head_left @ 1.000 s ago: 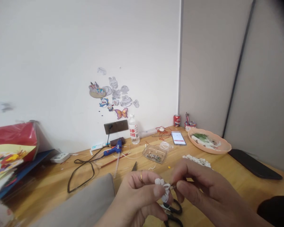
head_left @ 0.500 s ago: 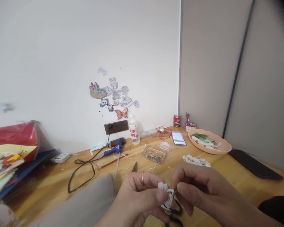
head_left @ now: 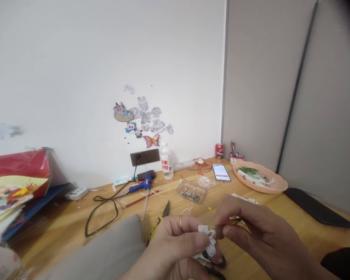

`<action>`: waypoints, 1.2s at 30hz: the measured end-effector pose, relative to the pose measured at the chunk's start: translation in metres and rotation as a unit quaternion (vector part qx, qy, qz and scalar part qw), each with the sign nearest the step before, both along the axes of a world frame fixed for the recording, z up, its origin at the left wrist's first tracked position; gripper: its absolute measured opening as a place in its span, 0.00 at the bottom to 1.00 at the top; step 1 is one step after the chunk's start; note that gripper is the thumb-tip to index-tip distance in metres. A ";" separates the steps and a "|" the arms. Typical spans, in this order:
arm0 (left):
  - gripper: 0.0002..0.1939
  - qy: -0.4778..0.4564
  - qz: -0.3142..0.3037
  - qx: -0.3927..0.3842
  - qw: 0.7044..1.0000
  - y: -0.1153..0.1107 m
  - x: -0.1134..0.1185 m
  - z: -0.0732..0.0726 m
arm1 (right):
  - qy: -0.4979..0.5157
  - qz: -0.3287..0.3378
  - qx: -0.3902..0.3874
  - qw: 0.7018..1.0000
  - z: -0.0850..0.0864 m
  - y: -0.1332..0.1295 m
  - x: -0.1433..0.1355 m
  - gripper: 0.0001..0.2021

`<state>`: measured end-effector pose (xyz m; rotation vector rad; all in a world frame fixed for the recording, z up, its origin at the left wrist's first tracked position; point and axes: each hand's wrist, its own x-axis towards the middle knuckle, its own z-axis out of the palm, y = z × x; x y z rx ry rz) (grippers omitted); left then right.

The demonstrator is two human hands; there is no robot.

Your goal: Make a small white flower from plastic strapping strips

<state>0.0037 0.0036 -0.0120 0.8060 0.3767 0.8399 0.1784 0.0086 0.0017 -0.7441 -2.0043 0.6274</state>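
Observation:
Near the bottom centre, my left hand (head_left: 177, 247) pinches a small white looped cord piece (head_left: 207, 240) between thumb and fingers. My right hand (head_left: 253, 229) is closed just to the right of it, its thumb and index finger pinching a small dark, thin item at the edge of the white piece; what it is cannot be made out. Below the white piece, black scissor-like handles (head_left: 217, 268) show, partly hidden by my left hand. Pliers with yellow-black grips (head_left: 160, 221) lie on the table behind my left hand.
A clear tray of small beads (head_left: 192, 192), a blue glue gun (head_left: 141, 184), a bottle (head_left: 166, 163), a phone (head_left: 221, 172) and a pink plate (head_left: 268, 188) stand on the wooden table (head_left: 128, 208). A grey cushion (head_left: 105, 252) lies at the lower left.
The view has shifted slightly. My right hand has turned and moved a little right, showing the thin dark item. More of the pliers' yellow grips shows.

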 end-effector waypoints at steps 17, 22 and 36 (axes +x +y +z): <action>0.05 0.007 -0.001 0.004 1.000 0.001 0.003 -0.008 | -0.015 -0.007 0.036 0.999 0.003 0.001 -0.003 0.06; 0.05 0.002 -0.018 0.024 1.000 0.002 0.003 -0.010 | -0.034 -0.040 0.097 0.994 0.000 -0.001 -0.003 0.06; 0.06 0.023 -0.016 0.013 1.000 -0.002 0.002 -0.006 | -0.046 -0.007 0.129 0.991 0.000 0.000 0.000 0.04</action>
